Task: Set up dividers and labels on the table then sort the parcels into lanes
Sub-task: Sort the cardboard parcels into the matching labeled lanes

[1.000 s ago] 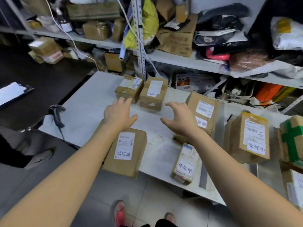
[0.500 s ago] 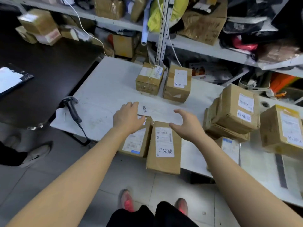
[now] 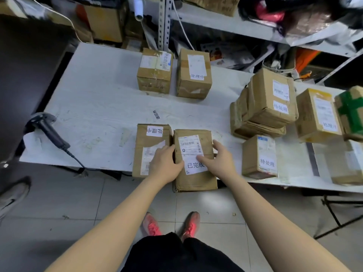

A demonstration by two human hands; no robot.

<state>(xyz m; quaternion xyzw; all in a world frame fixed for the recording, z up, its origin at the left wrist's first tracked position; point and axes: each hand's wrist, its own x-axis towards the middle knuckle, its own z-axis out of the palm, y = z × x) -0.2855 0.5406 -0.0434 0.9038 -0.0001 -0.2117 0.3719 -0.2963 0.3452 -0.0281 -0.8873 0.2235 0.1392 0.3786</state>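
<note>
Overhanging the near edge of the white surface [image 3: 94,114], the near parcel [image 3: 194,182] juts out above the floor tiles. The left hand [image 3: 165,165] clasps its left side, fingers lying along the seam where it touches the neighbouring parcel [image 3: 149,142]. The right hand [image 3: 218,163] holds its right side, thumb laid across the white label, fingers bent over the edge. On the right, a gap of bare surface separates it from a small parcel [image 3: 259,156], with a stack of parcels [image 3: 269,99] behind that. A far pair of parcels [image 3: 154,73] stands side by side near the back edge. Between that pair and the hands runs a broad open strip carrying only a small label [image 3: 156,114]. A handheld scanner [image 3: 51,132] lies at the left edge, its cable running off the near edge.
</note>
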